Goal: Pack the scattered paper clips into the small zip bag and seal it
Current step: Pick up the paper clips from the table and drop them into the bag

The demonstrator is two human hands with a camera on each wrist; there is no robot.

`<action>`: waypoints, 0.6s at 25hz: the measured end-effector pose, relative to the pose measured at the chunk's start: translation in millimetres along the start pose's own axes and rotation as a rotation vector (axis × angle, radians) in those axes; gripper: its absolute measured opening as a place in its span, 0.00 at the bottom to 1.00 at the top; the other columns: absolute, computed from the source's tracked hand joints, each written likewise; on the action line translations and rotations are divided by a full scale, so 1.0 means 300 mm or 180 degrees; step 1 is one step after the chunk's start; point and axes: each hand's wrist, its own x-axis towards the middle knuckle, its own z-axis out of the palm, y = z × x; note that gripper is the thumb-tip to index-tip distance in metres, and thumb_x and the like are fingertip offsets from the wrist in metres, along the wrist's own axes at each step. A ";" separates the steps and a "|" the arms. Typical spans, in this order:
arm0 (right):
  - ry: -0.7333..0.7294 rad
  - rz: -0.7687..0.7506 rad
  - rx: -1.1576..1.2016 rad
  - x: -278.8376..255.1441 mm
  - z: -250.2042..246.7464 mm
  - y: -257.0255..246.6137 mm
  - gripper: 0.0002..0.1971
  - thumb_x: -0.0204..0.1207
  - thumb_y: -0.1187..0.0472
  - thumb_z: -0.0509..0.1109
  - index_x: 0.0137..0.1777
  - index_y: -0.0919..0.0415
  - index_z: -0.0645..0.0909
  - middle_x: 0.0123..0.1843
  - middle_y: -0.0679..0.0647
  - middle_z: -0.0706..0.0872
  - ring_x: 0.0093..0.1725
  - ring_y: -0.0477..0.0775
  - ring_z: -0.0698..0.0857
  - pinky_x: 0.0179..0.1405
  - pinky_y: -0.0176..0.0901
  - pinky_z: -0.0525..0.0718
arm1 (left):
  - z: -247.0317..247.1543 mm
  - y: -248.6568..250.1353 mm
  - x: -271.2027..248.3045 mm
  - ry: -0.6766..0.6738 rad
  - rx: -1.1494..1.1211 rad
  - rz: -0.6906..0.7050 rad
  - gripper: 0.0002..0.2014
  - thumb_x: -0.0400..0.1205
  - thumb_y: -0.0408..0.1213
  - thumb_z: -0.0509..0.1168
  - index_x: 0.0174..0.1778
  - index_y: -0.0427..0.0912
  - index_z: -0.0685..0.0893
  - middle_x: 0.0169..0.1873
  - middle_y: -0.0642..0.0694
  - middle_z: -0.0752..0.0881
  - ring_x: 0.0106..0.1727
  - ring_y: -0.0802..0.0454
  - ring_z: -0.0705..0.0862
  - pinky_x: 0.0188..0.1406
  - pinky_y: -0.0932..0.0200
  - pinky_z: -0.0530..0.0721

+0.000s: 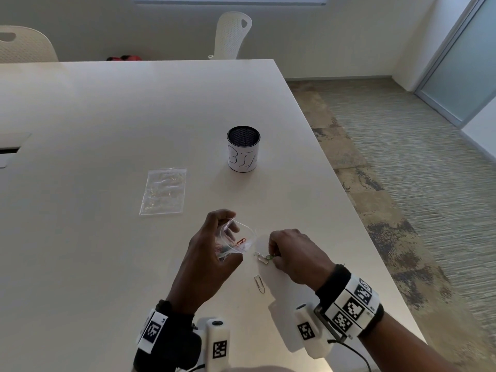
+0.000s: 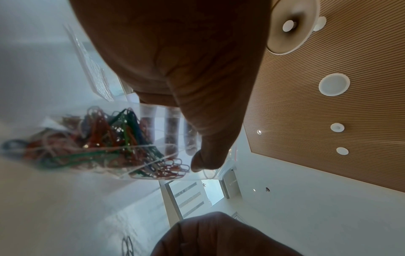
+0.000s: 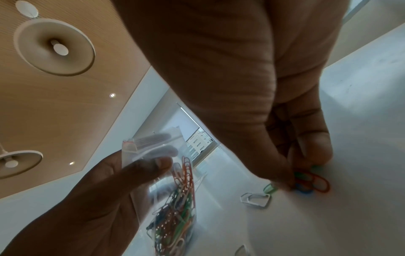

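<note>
A person's left hand [image 1: 212,253] pinches the small zip bag [image 1: 236,241] open, already holding many paper clips, while the right hand [image 1: 294,253] fingers [image 3: 313,147] pinch loose clips [image 3: 311,181] off the tabletop [image 1: 134,116] just beside it, likely dropping them in next.

Two zip bags [image 1: 235,241] [image 1: 163,191], one cup [image 1: 243,149], two chairs [image 1: 233,34] [image 1: 24,45].

The right hand [image 3: 252,86] covers most of the clips under its fingertips [image 3: 313,149]. The zip bag [image 2: 105,142] blurs leftward in the left wrist view, its clips uncountable.
</note>
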 end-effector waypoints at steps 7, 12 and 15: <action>-0.0167 -0.0057 -0.0041 0.017 -0.010 -0.006 0.06 0.76 0.66 0.72 0.50 0.58 0.87 0.54 0.60 0.90 0.56 0.61 0.86 0.46 0.41 0.74 | -0.004 -0.003 -0.004 -0.0001 0.0024 0.0009 0.35 0.75 0.28 0.81 0.73 0.54 0.73 0.56 0.59 0.86 0.55 0.57 0.87 0.47 0.67 0.90; -0.0330 -0.0211 0.0000 0.019 -0.029 0.012 0.03 0.77 0.65 0.72 0.48 0.61 0.87 0.51 0.59 0.91 0.51 0.59 0.86 0.46 0.45 0.80 | -0.007 0.007 -0.005 0.0008 0.0022 -0.0003 0.35 0.75 0.28 0.80 0.73 0.54 0.73 0.56 0.59 0.86 0.56 0.55 0.87 0.48 0.65 0.90; -0.0339 -0.0358 0.0153 0.021 -0.039 0.035 0.03 0.80 0.65 0.72 0.49 0.61 0.87 0.49 0.54 0.91 0.45 0.51 0.83 0.43 0.42 0.82 | -0.012 0.006 -0.009 0.0023 0.0019 -0.0005 0.35 0.75 0.29 0.81 0.73 0.55 0.73 0.56 0.59 0.86 0.56 0.55 0.87 0.47 0.66 0.90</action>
